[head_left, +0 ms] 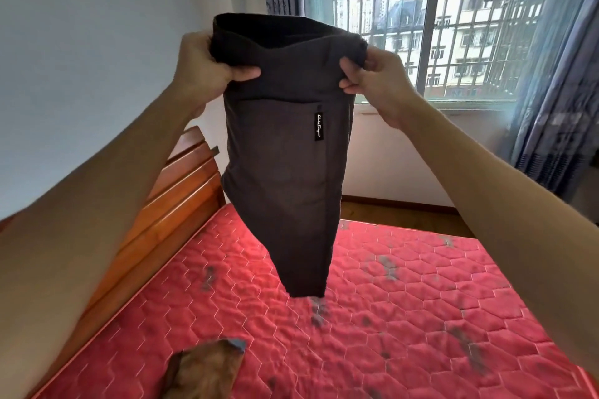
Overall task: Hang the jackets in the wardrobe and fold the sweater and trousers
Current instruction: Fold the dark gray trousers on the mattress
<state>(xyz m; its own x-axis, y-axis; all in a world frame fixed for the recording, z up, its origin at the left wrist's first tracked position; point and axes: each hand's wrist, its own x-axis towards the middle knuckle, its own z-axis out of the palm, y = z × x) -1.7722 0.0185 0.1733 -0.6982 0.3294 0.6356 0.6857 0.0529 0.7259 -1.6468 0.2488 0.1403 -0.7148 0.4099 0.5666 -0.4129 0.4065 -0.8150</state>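
Observation:
Dark grey trousers hang in the air in front of me, waistband up, legs together and dangling just above the bed. A small black label shows beside a back pocket. My left hand grips the left end of the waistband. My right hand pinches the right end with thumb and fingers. A brown garment with a bit of blue at its tip lies on the mattress at the bottom edge of view; only part of it shows.
Below the trousers lies a red quilted mattress. A wooden headboard runs along the left against a white wall. A barred window with blue curtains fills the back right, with wooden floor under it.

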